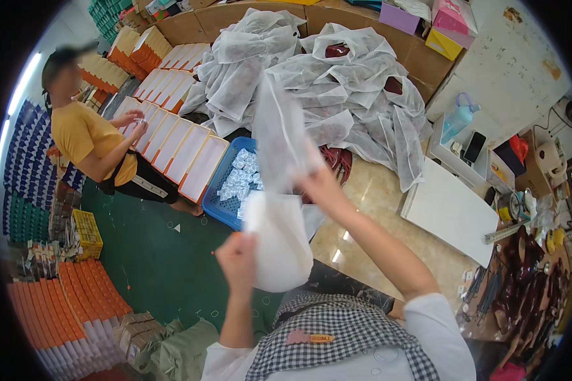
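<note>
My left hand (236, 257) is closed on the edge of a white, rounded cloth-like bag (278, 244), held in front of my checked apron. My right hand (318, 181), blurred by motion, is raised with its fingers around the lower side of a translucent white non-woven bag (278, 136). That bag stretches up and away from the hand, just above the white one; whether the two touch I cannot tell. Behind them stands a blue plastic basket (216, 206) with small clear packets (238, 178) in it. Dark red glossy pieces (337, 165) show partly beside my right hand.
A large heap of filled translucent bags (368, 89) lies ahead. Open white-and-orange boxes (190, 149) stand in rows at the left, where a person (98, 140) in a yellow shirt works. On the right are a white board (451, 206), a blue bottle (457, 120) and a phone (475, 147).
</note>
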